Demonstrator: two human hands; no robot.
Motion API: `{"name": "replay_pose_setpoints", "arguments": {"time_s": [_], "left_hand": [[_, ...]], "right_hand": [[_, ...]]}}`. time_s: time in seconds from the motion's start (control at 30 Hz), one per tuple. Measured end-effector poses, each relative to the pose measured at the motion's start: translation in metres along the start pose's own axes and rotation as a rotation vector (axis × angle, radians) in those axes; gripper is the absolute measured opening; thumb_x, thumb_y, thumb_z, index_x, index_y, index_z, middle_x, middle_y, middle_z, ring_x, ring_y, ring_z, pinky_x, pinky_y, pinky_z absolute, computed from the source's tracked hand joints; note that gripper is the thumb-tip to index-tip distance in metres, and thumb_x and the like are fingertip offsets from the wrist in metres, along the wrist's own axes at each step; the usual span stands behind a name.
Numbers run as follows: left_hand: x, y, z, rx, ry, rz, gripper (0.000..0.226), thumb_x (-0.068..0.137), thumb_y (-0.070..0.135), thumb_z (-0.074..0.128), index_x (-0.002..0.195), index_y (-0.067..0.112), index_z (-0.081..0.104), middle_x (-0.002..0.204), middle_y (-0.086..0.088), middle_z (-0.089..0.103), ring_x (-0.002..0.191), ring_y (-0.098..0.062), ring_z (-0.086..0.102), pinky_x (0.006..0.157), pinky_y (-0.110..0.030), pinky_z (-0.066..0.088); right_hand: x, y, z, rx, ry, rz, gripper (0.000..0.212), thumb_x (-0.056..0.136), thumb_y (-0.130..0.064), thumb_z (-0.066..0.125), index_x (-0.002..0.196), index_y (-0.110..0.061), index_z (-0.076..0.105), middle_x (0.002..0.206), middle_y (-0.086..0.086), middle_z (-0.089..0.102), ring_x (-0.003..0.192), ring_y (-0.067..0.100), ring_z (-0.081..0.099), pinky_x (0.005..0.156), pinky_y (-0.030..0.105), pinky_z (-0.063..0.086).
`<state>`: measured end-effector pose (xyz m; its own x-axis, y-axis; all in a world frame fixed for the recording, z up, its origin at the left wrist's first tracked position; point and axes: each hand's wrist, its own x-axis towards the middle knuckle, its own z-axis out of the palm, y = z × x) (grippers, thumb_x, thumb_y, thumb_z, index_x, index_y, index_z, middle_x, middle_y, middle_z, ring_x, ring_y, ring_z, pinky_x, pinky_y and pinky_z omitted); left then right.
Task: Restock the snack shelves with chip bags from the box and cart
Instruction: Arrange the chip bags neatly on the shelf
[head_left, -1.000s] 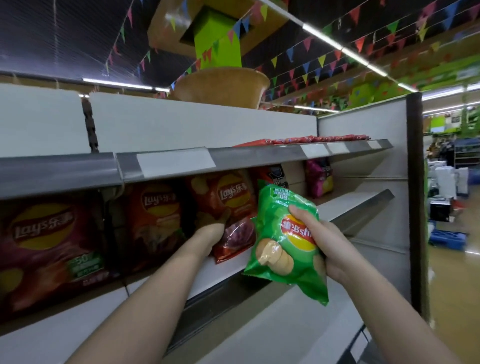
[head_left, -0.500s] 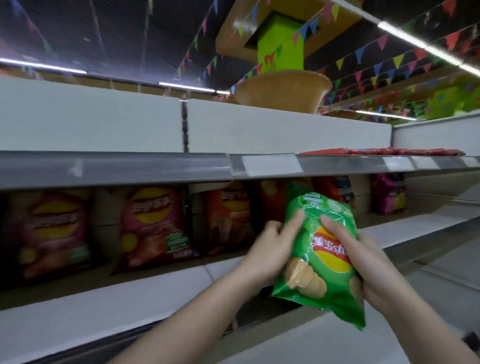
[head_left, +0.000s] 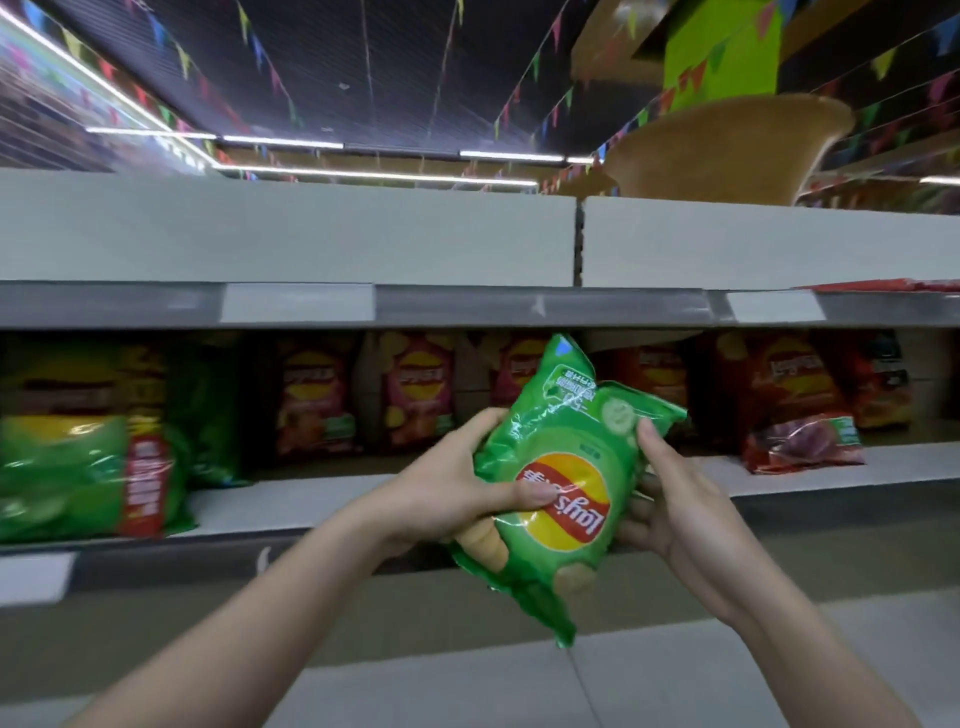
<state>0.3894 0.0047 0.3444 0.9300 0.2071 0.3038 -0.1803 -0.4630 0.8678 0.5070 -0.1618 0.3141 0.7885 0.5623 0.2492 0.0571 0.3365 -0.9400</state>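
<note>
I hold a green Lay's chip bag (head_left: 563, 493) upside down in front of the middle shelf (head_left: 291, 501). My left hand (head_left: 447, 488) grips its left side, thumb across the logo. My right hand (head_left: 670, 499) holds its right side, fingers curled behind the bag and thumb on its edge. On the shelf behind stand pink chip bags (head_left: 415, 397) and red chip bags (head_left: 789, 395). Large green chip bags (head_left: 88, 467) fill the shelf's left end.
An upper shelf rail (head_left: 519, 306) with blank white price tags runs just above the held bag. A red bag (head_left: 800, 441) lies flat at the shelf's right. A lower white shelf (head_left: 675, 670) juts out beneath my arms. A wicker basket (head_left: 727, 150) sits on top.
My view has swung left along the shelf, bringing the large green bags into sight. My left hand left the shelved red bag and took hold of the green bag's left side.
</note>
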Motion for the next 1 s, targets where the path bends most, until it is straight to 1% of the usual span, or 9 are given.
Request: {"name": "replay_pose_setpoints", "arguments": {"time_s": [0.2,0.33,0.5,0.57,0.63,0.7,0.77,0.87,1.0], "left_hand": [[-0.074,0.007,-0.061,0.314,-0.144,-0.103,0.06,0.08,0.023,0.078,0.13,0.027,0.046,0.114,0.001,0.068,0.09,-0.012,0.071,0.063,-0.022,0.057],[-0.117,0.034,-0.075,0.939,-0.364,-0.177,0.065,0.083,0.034,0.073,0.137,0.033,0.036,0.122,0.006,0.06,0.078,-0.001,0.057,0.052,-0.009,0.041],[-0.16,0.067,-0.067,1.339,-0.588,-0.182,0.067,0.085,0.039,0.07,0.14,0.026,0.035,0.122,0.003,0.057,0.083,-0.009,0.049,0.067,-0.021,0.04],[-0.182,0.073,-0.075,1.591,-0.49,0.004,0.06,0.083,0.042,0.07,0.132,0.021,0.044,0.118,0.0,0.059,0.094,-0.017,0.055,0.073,-0.026,0.047],[-0.202,0.063,-0.094,1.717,-0.055,0.463,0.055,0.08,0.036,0.072,0.127,0.016,0.053,0.126,-0.006,0.061,0.122,-0.027,0.052,0.104,-0.042,0.041],[-0.225,0.041,-0.112,1.462,0.46,0.715,0.053,0.079,0.028,0.071,0.127,0.012,0.057,0.134,-0.008,0.058,0.134,-0.026,0.045,0.115,-0.047,0.029],[-0.252,0.018,-0.12,1.078,0.675,0.481,0.063,0.085,0.038,0.064,0.139,0.011,0.045,0.146,-0.007,0.045,0.139,-0.022,0.036,0.116,-0.04,0.026],[-0.286,-0.015,-0.117,0.31,0.498,-0.172,0.087,0.081,0.057,0.064,0.148,0.014,0.026,0.149,-0.001,0.037,0.135,-0.015,0.038,0.109,-0.027,0.03],[-0.315,-0.049,-0.11,-0.163,0.265,-0.305,0.094,0.06,0.064,0.078,0.134,0.015,0.045,0.119,0.001,0.067,0.102,-0.016,0.069,0.094,-0.038,0.054]], "right_hand": [[-0.055,0.011,0.062,-0.462,0.253,-0.247,0.076,0.083,-0.026,0.074,0.145,-0.024,0.03,0.149,0.006,0.039,0.128,0.018,0.047,0.104,0.033,0.04],[-0.106,-0.001,0.107,-0.948,-0.048,-0.573,0.107,0.063,-0.069,0.065,0.152,-0.04,0.013,0.16,-0.013,0.016,0.149,0.008,0.009,0.12,0.037,0.017],[-0.15,0.002,0.157,-1.661,-0.421,-0.339,0.102,0.064,-0.082,0.06,0.148,-0.039,0.02,0.138,-0.01,0.054,0.122,0.014,0.054,0.092,0.03,0.047],[-0.157,0.009,0.168,-1.617,-0.396,-0.323,0.086,0.065,-0.084,0.054,0.137,-0.037,0.04,0.119,-0.009,0.066,0.104,0.015,0.063,0.083,0.034,0.052],[-0.16,0.016,0.173,-1.344,-0.394,-0.213,0.073,0.06,-0.085,0.05,0.112,-0.036,0.059,0.101,-0.01,0.071,0.09,0.01,0.067,0.082,0.035,0.054],[-0.163,0.026,0.174,-1.008,-0.35,-0.102,0.059,0.06,-0.077,0.056,0.096,-0.031,0.065,0.089,-0.011,0.074,0.081,0.006,0.069,0.083,0.036,0.056],[-0.169,0.039,0.18,-0.777,-0.285,-0.037,0.056,0.064,-0.071,0.061,0.097,-0.027,0.067,0.089,-0.01,0.076,0.082,0.009,0.072,0.081,0.042,0.059],[-0.179,0.055,0.199,-0.602,-0.26,-0.019,0.054,0.067,-0.064,0.064,0.102,-0.024,0.066,0.093,-0.007,0.076,0.088,0.014,0.072,0.081,0.043,0.059],[-0.197,0.071,0.233,-0.426,-0.292,-0.018,0.045,0.073,-0.054,0.063,0.103,-0.021,0.066,0.087,-0.008,0.077,0.08,0.012,0.073,0.071,0.03,0.06]]}}
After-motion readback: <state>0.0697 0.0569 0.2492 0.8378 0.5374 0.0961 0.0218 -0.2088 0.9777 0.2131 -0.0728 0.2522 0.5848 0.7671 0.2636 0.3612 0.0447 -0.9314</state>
